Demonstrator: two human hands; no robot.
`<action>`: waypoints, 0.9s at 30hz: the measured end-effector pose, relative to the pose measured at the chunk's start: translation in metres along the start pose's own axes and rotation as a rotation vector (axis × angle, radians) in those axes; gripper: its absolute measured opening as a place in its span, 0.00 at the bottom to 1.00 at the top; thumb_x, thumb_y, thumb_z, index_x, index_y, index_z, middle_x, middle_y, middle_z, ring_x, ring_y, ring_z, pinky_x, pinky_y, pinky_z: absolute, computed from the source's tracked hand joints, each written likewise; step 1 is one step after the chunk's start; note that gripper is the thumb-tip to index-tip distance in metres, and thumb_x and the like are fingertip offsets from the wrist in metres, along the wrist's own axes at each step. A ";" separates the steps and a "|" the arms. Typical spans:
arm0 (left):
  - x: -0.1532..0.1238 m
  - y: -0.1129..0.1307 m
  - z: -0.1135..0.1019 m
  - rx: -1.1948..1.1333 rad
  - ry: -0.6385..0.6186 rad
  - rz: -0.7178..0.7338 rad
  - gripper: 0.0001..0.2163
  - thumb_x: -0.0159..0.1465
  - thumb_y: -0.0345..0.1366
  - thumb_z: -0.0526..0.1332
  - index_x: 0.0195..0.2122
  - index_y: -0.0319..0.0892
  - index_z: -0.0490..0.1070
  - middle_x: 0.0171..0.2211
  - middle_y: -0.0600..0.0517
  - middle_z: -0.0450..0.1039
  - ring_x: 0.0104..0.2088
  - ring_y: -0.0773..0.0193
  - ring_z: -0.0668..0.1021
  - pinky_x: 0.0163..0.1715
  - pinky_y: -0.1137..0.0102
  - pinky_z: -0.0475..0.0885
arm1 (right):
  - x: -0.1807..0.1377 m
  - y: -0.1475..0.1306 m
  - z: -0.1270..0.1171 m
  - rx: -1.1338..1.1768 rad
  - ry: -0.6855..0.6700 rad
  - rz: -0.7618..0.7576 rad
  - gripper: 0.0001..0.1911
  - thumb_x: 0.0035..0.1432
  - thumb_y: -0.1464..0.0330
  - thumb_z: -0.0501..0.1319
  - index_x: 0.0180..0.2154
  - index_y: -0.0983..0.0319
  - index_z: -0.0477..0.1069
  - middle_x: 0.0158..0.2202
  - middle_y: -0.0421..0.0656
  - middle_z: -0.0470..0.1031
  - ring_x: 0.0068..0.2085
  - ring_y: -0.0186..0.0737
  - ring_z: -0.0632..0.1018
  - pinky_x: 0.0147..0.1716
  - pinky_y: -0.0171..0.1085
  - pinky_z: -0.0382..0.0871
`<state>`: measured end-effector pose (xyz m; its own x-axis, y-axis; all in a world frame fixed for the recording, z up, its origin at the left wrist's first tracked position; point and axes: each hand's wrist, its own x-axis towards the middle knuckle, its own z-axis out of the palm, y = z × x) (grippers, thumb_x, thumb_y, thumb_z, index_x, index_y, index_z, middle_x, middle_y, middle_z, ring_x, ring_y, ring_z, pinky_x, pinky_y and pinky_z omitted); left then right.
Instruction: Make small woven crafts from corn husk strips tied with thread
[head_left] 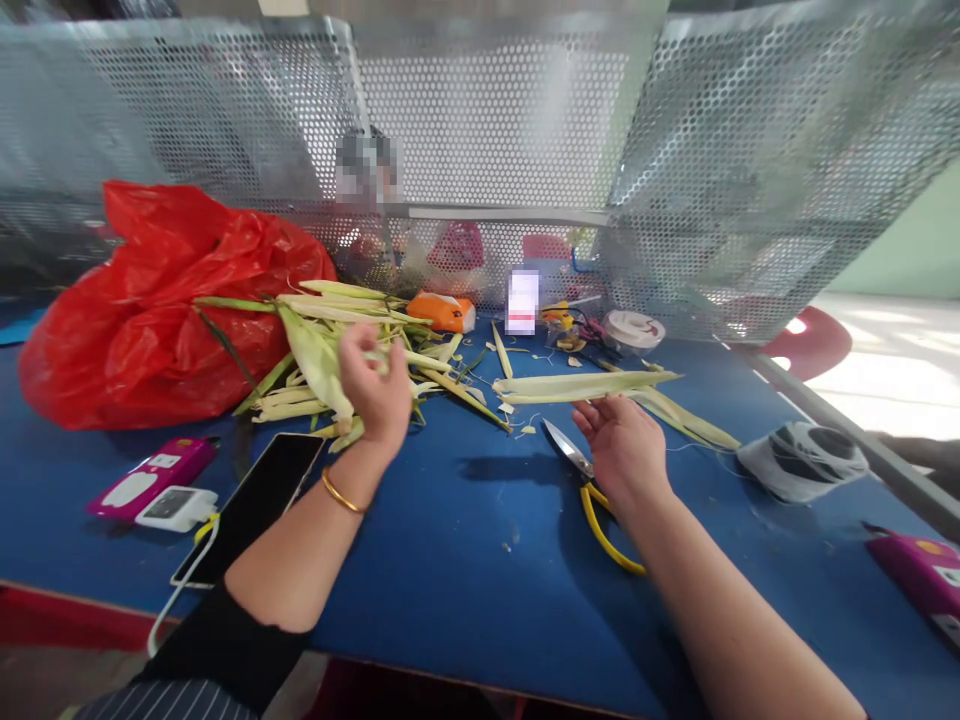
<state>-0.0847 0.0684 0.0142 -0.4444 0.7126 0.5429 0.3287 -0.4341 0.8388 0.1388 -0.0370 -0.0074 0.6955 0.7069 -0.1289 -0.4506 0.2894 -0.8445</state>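
Observation:
My left hand [377, 385] is raised over a heap of pale green leaf strips [352, 345] and its fingers are curled round a wide leaf [319, 362] from the heap. A gold bangle sits on that wrist. My right hand [622, 440] holds the near end of a long folded leaf strip [577, 386] that stretches across the blue table [465, 560]. Yellow-handled scissors [581, 480] lie on the table just under and left of my right hand, blades pointing away.
A red plastic bag [150, 300] lies at the left. A black phone [255, 500], a pink device [154, 475] and a white charger sit near the front left. A thread spool [806, 455] rests at right. Perforated metal screens [487, 130] wall the back.

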 end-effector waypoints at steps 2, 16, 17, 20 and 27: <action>-0.039 0.016 0.004 -0.121 -0.531 -0.160 0.08 0.58 0.41 0.65 0.31 0.41 0.75 0.31 0.50 0.77 0.34 0.61 0.77 0.37 0.70 0.70 | -0.003 0.004 0.002 0.030 -0.026 -0.005 0.09 0.43 0.69 0.65 0.27 0.60 0.65 0.24 0.34 0.73 0.29 0.33 0.79 0.28 0.31 0.74; -0.074 0.025 0.014 -0.728 -0.469 -1.300 0.03 0.61 0.26 0.61 0.32 0.37 0.73 0.23 0.53 0.75 0.22 0.69 0.76 0.24 0.75 0.73 | -0.037 0.034 0.013 -0.248 -0.237 -0.060 0.14 0.48 0.60 0.66 0.36 0.60 0.70 0.33 0.41 0.78 0.32 0.40 0.79 0.32 0.37 0.73; -0.073 0.025 0.015 -0.742 -0.443 -1.302 0.02 0.62 0.27 0.61 0.32 0.38 0.72 0.24 0.53 0.76 0.22 0.69 0.76 0.25 0.74 0.74 | -0.037 0.034 0.013 -0.338 -0.288 -0.069 0.14 0.50 0.59 0.65 0.36 0.60 0.70 0.32 0.41 0.78 0.31 0.40 0.79 0.31 0.38 0.72; -0.064 0.021 0.016 -0.745 -0.374 -1.258 0.02 0.62 0.29 0.60 0.34 0.38 0.72 0.26 0.51 0.77 0.24 0.68 0.77 0.26 0.74 0.73 | -0.034 0.021 0.006 -0.853 -0.579 -0.165 0.12 0.52 0.58 0.62 0.33 0.60 0.71 0.28 0.42 0.78 0.30 0.42 0.77 0.30 0.38 0.69; -0.035 0.001 0.017 -0.490 -0.375 -0.826 0.08 0.50 0.32 0.68 0.31 0.39 0.74 0.23 0.55 0.74 0.21 0.68 0.75 0.23 0.74 0.68 | -0.024 -0.035 -0.033 -2.207 -0.615 -0.282 0.08 0.53 0.64 0.61 0.35 0.60 0.69 0.34 0.50 0.79 0.37 0.52 0.80 0.29 0.39 0.61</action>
<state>-0.0546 0.0526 -0.0043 -0.0607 0.9802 -0.1883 -0.3743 0.1526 0.9147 0.1563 -0.0848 0.0077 0.2245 0.9558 -0.1901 0.9743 -0.2166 0.0614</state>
